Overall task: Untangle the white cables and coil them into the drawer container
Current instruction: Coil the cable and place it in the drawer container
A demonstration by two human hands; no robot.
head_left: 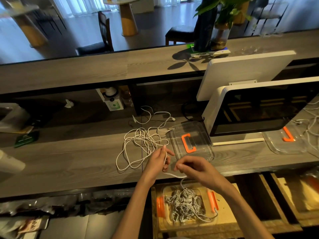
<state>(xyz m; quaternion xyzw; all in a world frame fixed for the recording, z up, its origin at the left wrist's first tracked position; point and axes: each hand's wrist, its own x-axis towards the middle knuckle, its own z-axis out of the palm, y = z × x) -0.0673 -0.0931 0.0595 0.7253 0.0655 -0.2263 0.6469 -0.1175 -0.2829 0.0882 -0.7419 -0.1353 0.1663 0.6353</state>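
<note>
both hands, left hand (158, 161) and right hand (193, 167), pinch one white cable (138, 144); feed it slack, in loops, into the drawer container (187, 204).

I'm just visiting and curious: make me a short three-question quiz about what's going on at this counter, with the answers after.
1. True or false: both hands hold the same white cable.
2. Where do the finished cables lie? A) on the clear lid with the orange handle; B) in the clear container with orange clips in the open drawer; C) behind the monitor.
3. Fill in: a loose tangle of cable lies on the counter to the ____ of the left hand.

Key
1. True: the left hand pinches it upright, the right hand grips it lower down, and it trails into the container.
2. B
3. left
</note>
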